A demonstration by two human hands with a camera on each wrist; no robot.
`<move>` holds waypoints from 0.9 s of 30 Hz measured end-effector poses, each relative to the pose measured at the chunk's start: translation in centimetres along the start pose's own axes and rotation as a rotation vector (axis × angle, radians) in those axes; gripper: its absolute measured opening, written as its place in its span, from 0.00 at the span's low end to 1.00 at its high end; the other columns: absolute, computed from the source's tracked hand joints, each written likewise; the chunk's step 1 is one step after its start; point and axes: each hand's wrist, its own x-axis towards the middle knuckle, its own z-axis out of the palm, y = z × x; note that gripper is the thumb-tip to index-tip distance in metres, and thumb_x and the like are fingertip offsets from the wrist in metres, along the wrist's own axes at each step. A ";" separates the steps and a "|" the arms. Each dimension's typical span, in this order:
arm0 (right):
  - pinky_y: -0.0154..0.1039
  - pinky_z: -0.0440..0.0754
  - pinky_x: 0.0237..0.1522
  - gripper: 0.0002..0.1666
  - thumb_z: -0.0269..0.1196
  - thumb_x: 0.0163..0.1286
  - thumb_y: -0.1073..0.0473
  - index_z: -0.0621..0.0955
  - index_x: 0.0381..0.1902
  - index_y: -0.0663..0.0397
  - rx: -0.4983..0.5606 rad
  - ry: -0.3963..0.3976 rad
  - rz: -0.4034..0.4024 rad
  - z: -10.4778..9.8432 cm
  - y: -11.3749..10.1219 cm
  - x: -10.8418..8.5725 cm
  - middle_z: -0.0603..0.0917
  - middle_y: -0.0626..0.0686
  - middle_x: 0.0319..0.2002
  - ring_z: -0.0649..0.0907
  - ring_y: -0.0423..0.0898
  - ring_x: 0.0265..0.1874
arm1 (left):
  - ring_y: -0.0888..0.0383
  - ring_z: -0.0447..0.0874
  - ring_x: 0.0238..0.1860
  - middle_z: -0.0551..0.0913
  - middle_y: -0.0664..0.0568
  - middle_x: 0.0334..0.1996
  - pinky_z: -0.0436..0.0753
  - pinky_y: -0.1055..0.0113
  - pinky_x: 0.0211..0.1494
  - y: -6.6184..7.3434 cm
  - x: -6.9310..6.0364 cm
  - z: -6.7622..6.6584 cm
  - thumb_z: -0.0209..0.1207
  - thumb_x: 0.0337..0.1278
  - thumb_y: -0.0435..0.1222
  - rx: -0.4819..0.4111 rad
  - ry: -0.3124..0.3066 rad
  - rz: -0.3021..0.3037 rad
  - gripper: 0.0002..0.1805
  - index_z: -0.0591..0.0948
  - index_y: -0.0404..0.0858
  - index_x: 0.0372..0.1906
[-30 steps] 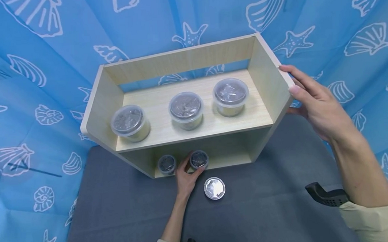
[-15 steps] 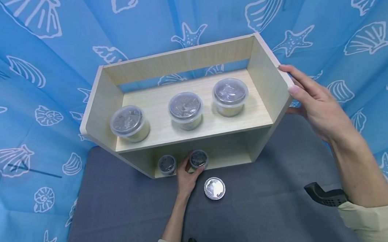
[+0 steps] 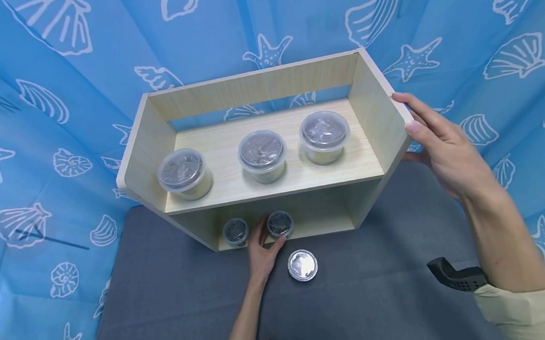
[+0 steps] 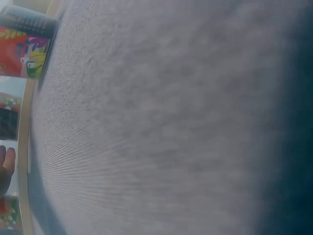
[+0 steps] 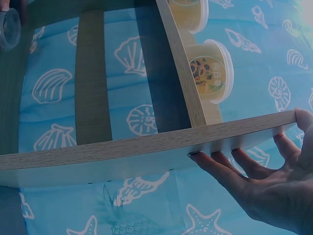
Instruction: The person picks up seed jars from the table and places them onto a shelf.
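My left hand [image 3: 261, 255] reaches into the lower level of a pale wooden shelf [image 3: 274, 194]. Its thumb lies at the front of a small lidded plastic tub [image 3: 280, 224] and its fingers at the tub's left side, partly hidden. Another small tub [image 3: 235, 231] stands just left of that hand. In the left wrist view, only fingertips [image 4: 6, 164] show at the left edge. My right hand [image 3: 447, 148] grips the shelf's right side panel [image 3: 382, 110], thumb at the front edge. From the right wrist view, its fingers [image 5: 259, 171] lie along the panel's outer face.
Three larger lidded tubs [image 3: 262, 155] stand along the upper level. A silver-topped can [image 3: 302, 265] sits on the grey cloth [image 3: 353, 294] before the shelf; its red printed side [image 4: 24, 54] shows in the left wrist view. A blue seashell curtain [image 3: 310, 14] hangs behind.
My left thumb has shifted very slightly left along the small tub's front. The right hand keeps its place on the panel, and the tubs stay put.
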 end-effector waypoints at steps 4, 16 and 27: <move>0.29 0.79 0.44 0.30 0.50 0.80 0.56 0.62 0.77 0.41 0.023 -0.002 -0.012 0.0 0.0 0.0 0.54 0.51 0.77 0.64 0.53 0.66 | 0.28 0.69 0.63 0.70 0.23 0.62 0.67 0.34 0.63 0.1 -0.6 -0.4 0.65 0.53 0.19 -0.038 0.021 0.016 0.33 0.67 0.17 0.64; 0.30 0.78 0.45 0.30 0.50 0.80 0.54 0.61 0.77 0.40 -0.004 -0.012 -0.010 0.1 -0.2 0.1 0.55 0.51 0.77 0.64 0.53 0.65 | 0.22 0.68 0.59 0.71 0.22 0.60 0.69 0.32 0.59 1.1 -3.0 -1.2 0.63 0.57 0.19 -0.071 0.054 -0.031 0.28 0.69 0.16 0.62; 0.41 0.77 0.54 0.30 0.50 0.80 0.54 0.61 0.77 0.38 -0.046 -0.015 -0.002 0.1 -0.2 0.1 0.55 0.52 0.77 0.64 0.53 0.65 | 0.28 0.74 0.57 0.75 0.23 0.55 0.75 0.38 0.56 -1.5 -5.7 -1.5 0.61 0.57 0.17 -0.046 0.026 0.008 0.25 0.73 0.21 0.61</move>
